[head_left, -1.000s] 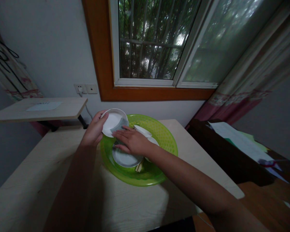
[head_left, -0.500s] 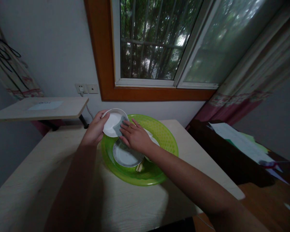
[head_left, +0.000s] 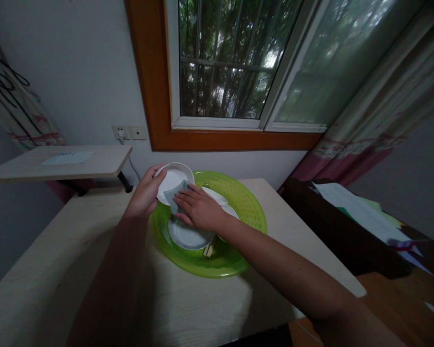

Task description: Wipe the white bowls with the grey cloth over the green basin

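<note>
My left hand [head_left: 146, 192] grips the rim of a white plate [head_left: 174, 174], holding it tilted over the left edge of a green plastic basin [head_left: 255, 217]. With fingers laid over a grey-green cloth [head_left: 171, 196], my right hand [head_left: 200, 207] presses it against the plate's lower part. Below, inside the basin, lies another plate [head_left: 190, 236] with a grey rim. White dishes [head_left: 231, 210] sit partly hidden behind my right hand and wrist. Light wooden chopsticks [head_left: 209, 249] show their ends beside the lower plate.
The basin stands on a pale wooden table [head_left: 188, 308]. A raised shelf [head_left: 104, 159] with a paper label is at the left. Behind are a wall socket [head_left: 130, 132] and a window [head_left: 235, 72]. Papers [head_left: 361, 221] lie on a dark surface at the right.
My right hand and the cloth have slid down and left across the plate. The plate in my left hand has shifted slightly right. More of a white dish in the basin shows.
</note>
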`<state>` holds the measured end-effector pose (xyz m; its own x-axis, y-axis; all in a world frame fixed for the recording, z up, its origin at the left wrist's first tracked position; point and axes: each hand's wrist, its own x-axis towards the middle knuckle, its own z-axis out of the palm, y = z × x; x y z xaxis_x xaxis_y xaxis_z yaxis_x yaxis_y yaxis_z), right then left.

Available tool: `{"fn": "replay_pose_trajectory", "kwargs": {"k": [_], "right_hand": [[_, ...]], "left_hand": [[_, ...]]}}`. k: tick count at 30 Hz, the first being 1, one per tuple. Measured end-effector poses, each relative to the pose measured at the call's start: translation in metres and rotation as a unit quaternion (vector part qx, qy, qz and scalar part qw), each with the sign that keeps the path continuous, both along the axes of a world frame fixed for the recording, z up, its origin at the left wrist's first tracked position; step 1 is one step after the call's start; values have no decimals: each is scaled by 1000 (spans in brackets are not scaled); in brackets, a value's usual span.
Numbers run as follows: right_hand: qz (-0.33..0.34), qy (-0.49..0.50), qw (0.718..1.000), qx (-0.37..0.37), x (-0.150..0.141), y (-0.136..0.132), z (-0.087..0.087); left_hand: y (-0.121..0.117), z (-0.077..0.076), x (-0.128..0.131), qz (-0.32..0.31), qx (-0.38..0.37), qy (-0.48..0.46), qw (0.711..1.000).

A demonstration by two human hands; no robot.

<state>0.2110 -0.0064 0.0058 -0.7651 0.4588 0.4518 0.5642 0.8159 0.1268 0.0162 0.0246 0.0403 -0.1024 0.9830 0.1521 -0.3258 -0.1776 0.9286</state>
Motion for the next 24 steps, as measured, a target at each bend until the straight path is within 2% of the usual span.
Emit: {"fn": "replay_pose_trajectory", "kwargs": {"k": [8, 19, 24], "right_hand": [[27, -10, 999, -37, 0, -3, 4], [-58, -1, 998, 18, 4, 1, 5], [-51, -12, 999, 13, 4, 1, 3]], "left_hand": [[1, -5, 5, -19, 5, -1, 1000], [3, -3, -4, -14, -2, -4, 1000], [3, -4, -1, -16, -4, 9, 1000]]}}
